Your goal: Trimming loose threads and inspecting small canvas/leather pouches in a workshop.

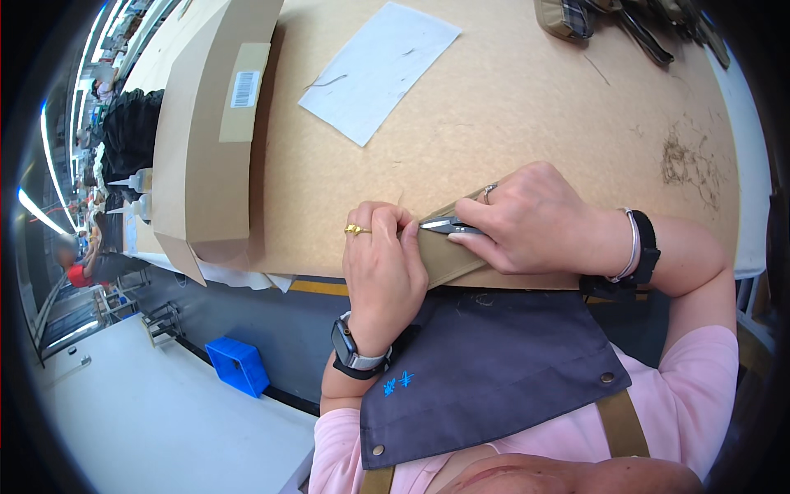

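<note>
At the near edge of the table point(527, 99), a folded khaki fabric piece point(444, 251) is pinned flat by the left hand point(383, 263), whose fingers point(387, 222) are curled down onto its upper edge. A small pair of metal thread snips point(448, 225) is held in the right hand point(531, 218), the fingers closed around the handles; the blades point left, toward the left fingertips, and lie just beside them. Whether the blades are parted or closed cannot be told.

The main risk is judged to lie in that closeness: if the snips were pushed further left or the fabric slid under the pinning hand, a fingertip could be nicked. A cut taken too deep could also catch the cloth itself rather than a loose thread. Because the piece overhangs the near edge, it could slip off toward the grey apron point(485, 370) if the left hand were lifted.

The table is a tan, board-like surface marked with faint scratches. A clump of cut threads point(687, 165) is scattered toward the right edge. Further back, a white sheet point(378, 70) lies near the middle, and a long cardboard box point(206, 123) rests along the left edge. At the far right corner, dark straps and a plaid piece point(613, 20) are partly visible.

Beyond the left edge, glue bottles point(136, 193) stand by the box; below, a pale floor and a blue crate point(239, 366) are seen, with strip lights and another worker far off.
</note>
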Demonstrator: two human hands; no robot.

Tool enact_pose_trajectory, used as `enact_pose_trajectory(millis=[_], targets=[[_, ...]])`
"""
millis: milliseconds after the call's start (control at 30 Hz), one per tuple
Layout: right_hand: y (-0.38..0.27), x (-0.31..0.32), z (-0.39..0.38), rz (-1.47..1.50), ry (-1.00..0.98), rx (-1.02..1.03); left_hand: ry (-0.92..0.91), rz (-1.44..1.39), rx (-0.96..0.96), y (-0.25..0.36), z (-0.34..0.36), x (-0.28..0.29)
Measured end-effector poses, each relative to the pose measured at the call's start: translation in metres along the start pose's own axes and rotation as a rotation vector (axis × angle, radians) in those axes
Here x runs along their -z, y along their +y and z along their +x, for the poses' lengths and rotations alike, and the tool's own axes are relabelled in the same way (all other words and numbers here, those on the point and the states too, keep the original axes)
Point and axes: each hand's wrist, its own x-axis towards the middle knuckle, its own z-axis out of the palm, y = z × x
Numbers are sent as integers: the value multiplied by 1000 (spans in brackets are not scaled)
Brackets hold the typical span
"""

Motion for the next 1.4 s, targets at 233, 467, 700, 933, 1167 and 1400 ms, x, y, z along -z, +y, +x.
enact_pose_trajectory(millis=[233, 467, 700, 933, 1167, 1400], targets=[[-1, 2, 1, 1, -23, -5, 17, -4, -15, -1, -2, -2], [5, -5, 0, 2, 57, 32, 47, -40, -20, -4, -1, -3], [10, 8, -1, 17, 140, -43, 273, -291, 231, -34, -14, 28], [25, 19, 2, 52, 302, -168, 350, 37, 249, -38, -42, 37], [36, 24, 6, 51, 327, -198, 162, -158, 234, -31, -35, 41], [29, 18, 3, 38, 280, -192, 54, -159, 305, -11, -41, 44]])
